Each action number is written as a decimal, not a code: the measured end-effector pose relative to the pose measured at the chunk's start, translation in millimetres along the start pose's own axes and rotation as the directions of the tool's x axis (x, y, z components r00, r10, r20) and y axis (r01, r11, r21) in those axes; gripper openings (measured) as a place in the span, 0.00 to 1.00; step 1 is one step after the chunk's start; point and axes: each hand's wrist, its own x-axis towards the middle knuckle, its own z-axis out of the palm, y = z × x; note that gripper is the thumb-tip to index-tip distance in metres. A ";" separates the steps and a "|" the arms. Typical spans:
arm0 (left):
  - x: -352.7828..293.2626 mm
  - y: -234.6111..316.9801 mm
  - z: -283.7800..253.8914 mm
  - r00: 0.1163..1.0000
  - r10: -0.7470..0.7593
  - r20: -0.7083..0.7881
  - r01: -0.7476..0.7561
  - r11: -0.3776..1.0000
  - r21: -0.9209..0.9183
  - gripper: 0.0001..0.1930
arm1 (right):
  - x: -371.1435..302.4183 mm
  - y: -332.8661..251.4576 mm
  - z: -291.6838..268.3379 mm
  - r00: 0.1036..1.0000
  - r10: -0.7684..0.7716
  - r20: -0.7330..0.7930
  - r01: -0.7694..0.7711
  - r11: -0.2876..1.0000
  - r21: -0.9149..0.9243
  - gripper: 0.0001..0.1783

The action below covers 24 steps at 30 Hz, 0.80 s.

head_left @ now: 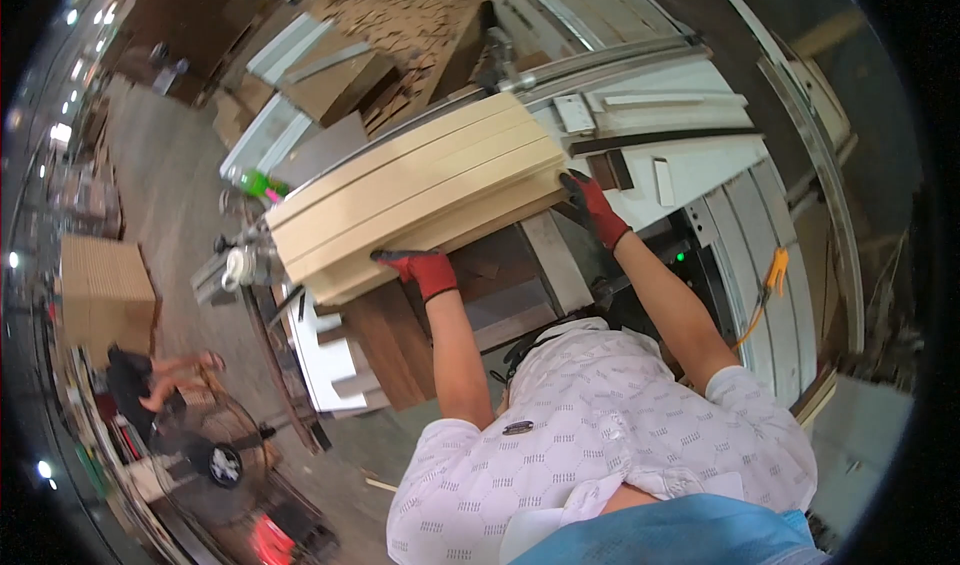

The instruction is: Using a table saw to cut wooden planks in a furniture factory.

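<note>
A stack of long, pale wooden boards (420, 185) lies slantwise across the machine table in front of me, its boards side by side and layered. Red gloves with dark fingers cover both hands. At the near long edge, my left hand (420, 270) is closed on the boards, some of its fingers hidden beneath. My right hand (597, 213) grips the near corner at the stack's right end, its fingertips against the wood. Dark brown boards (385, 345) rest below the stack, close to my left forearm.
White panels and loose strips (660, 180) lie right of the stack. An orange-handled tool (776, 270) hangs at the right. A green bottle (258, 183) and a white container (245, 268) stand left. A round floor fan (215, 455) and another person (150, 390) are lower left.
</note>
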 end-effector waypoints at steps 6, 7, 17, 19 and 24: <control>44.9 10.1 -42.6 0.937 -0.017 0.348 -0.018 0.995 0.098 0.39 | 14.9 33.7 -13.2 0.927 -0.338 0.162 0.361 0.920 -0.153 0.21; 16.2 4.4 -22.4 0.962 -0.120 0.244 0.091 0.988 0.128 0.38 | 8.0 35.6 -31.8 0.999 -0.021 0.048 0.014 0.989 0.147 0.21; 79.5 -42.8 -72.6 0.770 -0.027 0.638 -0.361 0.805 0.470 0.44 | -133.9 18.5 -34.1 0.932 -0.269 -0.244 0.247 0.962 -0.116 0.27; 30.4 -60.0 -35.0 0.749 -0.158 0.643 -0.234 0.845 0.480 0.42 | -162.3 5.9 -53.4 0.956 -0.069 -0.284 0.078 0.997 0.020 0.28; -83.2 -111.5 10.5 0.587 -0.410 0.698 -0.075 0.831 0.551 0.37 | -237.2 41.4 -114.2 0.692 -0.152 -0.706 0.092 0.988 -0.123 0.30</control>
